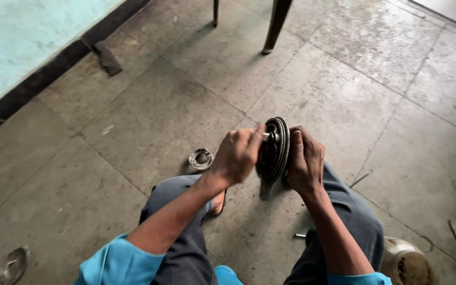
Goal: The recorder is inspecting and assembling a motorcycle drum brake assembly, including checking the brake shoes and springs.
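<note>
We see a small metal ring (201, 159) on the floor (143, 111), chair legs (276, 25) well beyond it, a jar (406, 262) nearer us.

A grey tiled floor (159, 111) carries a small round metal part (201, 159), a short bolt (300, 236), a sandal (9, 265), and two chair legs (276, 25).

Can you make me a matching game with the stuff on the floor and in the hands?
Things:
1. dark round metal disc
2. small metal ring part
3. chair legs
4. sandal

Places:
A. bottom left corner
B. top, far across the floor
C. between both hands
D. on the floor beside the left knee

Pairs: 1-C, 2-D, 3-B, 4-A
</note>
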